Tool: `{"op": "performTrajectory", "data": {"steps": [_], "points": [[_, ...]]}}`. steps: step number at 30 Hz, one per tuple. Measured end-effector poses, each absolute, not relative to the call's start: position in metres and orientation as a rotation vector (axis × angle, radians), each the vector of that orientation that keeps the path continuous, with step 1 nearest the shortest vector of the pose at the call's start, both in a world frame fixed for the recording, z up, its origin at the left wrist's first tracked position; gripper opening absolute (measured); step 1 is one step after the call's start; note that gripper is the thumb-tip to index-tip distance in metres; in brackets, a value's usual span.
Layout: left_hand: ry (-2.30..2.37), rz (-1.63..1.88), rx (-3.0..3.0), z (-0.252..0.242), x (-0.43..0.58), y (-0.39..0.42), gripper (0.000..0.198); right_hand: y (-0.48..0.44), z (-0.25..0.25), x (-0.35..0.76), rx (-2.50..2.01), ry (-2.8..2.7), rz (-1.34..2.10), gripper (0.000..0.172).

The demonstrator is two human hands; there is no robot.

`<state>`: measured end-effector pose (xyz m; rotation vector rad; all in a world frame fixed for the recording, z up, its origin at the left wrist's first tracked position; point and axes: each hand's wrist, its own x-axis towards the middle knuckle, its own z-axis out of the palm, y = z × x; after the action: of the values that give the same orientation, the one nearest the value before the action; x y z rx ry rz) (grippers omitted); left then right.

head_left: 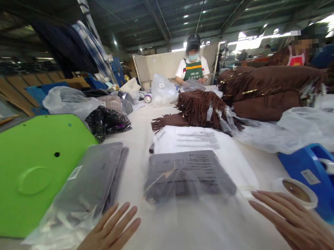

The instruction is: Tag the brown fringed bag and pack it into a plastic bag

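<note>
A dark grey folded item (188, 178) lies flat inside a clear plastic bag (176, 225) in front of me, with printed lines on its upper face. My left hand (106, 236) is at the bag's left, fingers spread and holding nothing. On the other side, my right hand (290, 217) is stretched out palm down near the bag's right edge, fingers apart; whether it touches the plastic I cannot tell. Beside my left hand rest more grey bagged items (93, 179) with a barcode sticker. White printed bags (196, 138) lie just behind the middle one.
A green panel (44, 164) stands at the left. A tape roll (299, 192) and blue tape dispenser (316, 183) sit at the right. Brown fringed goods (267, 83) are piled behind. A black plastic bag (106, 121) lies back left. Across the table a co-worker (193, 68) handles plastic.
</note>
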<state>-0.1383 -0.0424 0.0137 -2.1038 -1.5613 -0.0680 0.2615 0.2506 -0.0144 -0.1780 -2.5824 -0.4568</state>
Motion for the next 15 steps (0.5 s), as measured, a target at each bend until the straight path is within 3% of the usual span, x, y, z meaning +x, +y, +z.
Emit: {"op": "performTrajectory", "data": {"steps": [4, 8, 12, 15], "points": [[-1.270, 0.021, -2.301, 0.015, -0.141, 0.002, 0.055, 0.271, 0.003, 0.217, 0.323, -2.772, -0.573, 0.052], [-1.180, 0.088, -2.486, 0.008, -0.148, 0.019, 0.057, 0.274, 0.003, 0.202, 0.593, -2.880, -0.336, 0.047], [-1.589, -0.152, -2.667, -0.006, -0.151, 0.014, 0.042, 0.259, -0.018, 0.206, -0.020, -2.834, 0.148, 0.039], [-2.164, -0.447, -2.416, -0.025, -0.150, 0.003, 0.041, 0.249, -0.038, 0.210, -0.450, -2.687, 0.309, 0.038]]}}
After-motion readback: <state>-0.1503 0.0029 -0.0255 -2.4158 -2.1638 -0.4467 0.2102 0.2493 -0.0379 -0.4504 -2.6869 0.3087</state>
